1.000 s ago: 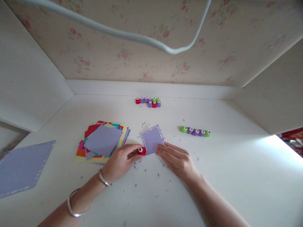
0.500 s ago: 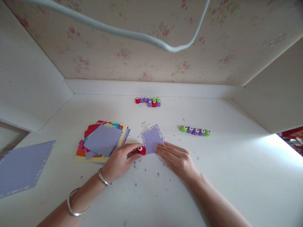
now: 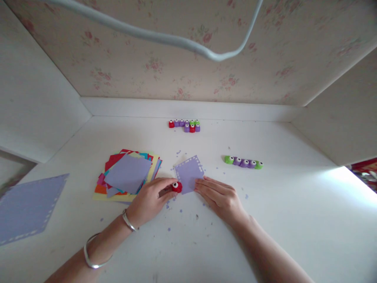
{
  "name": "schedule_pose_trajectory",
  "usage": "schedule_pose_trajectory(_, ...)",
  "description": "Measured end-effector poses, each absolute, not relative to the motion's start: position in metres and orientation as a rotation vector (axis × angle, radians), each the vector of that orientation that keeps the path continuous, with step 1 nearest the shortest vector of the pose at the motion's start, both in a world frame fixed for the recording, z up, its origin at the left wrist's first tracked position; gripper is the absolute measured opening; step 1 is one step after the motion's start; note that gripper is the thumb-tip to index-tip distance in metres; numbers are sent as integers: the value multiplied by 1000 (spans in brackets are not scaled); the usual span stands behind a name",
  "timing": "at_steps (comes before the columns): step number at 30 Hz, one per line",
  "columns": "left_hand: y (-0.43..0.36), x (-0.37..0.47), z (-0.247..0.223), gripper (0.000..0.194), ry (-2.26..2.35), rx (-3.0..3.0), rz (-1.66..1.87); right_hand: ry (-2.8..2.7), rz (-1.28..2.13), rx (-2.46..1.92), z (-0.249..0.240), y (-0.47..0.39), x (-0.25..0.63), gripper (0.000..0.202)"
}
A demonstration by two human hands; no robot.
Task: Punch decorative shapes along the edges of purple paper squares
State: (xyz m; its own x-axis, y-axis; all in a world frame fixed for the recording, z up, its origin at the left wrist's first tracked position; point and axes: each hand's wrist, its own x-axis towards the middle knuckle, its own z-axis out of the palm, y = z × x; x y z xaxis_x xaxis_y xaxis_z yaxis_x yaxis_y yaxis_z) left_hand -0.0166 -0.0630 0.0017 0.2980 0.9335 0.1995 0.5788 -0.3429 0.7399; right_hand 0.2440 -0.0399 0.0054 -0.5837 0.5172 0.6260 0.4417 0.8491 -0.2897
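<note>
My left hand (image 3: 153,194) grips a small red craft punch (image 3: 177,187) between thumb and fingers, at the near left edge of a purple paper sheet (image 3: 188,175). Small holes run along the sheet's left, far and right edges. The fingers of my right hand (image 3: 219,194) are stretched out and lie on the sheet's near right corner. Tiny purple paper cut-outs (image 3: 169,229) are scattered on the white tabletop around the sheet.
A stack of coloured paper (image 3: 129,173) lies on the left. Farther left is a larger purple sheet (image 3: 32,208) with punched edges. More punches stand in a cluster (image 3: 187,125) near the wall and in a row (image 3: 244,162) at right. A white cable (image 3: 165,37) hangs above.
The purple sheet has turned slightly, its far left corner shifting left. The red punch stays at its edge in my left hand; my right hand is almost unmoved.
</note>
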Motion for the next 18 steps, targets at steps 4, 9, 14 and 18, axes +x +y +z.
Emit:
schedule_pose_trajectory(4,-63,-16,1,29,1341,2051,868,-2245,113,-731,8,-40,240,22)
schedule_pose_trajectory(9,-62,-15,2,28,1330,2101,888,-2290,107,-717,6,-40,240,21)
schedule_pose_trajectory(14,-62,-15,5,28,1320,2162,889,-2306,98,-726,3,-40,244,22)
schedule_pose_trajectory(18,-62,-15,6,28,1318,2176,884,-2294,96,-746,2,-41,244,22)
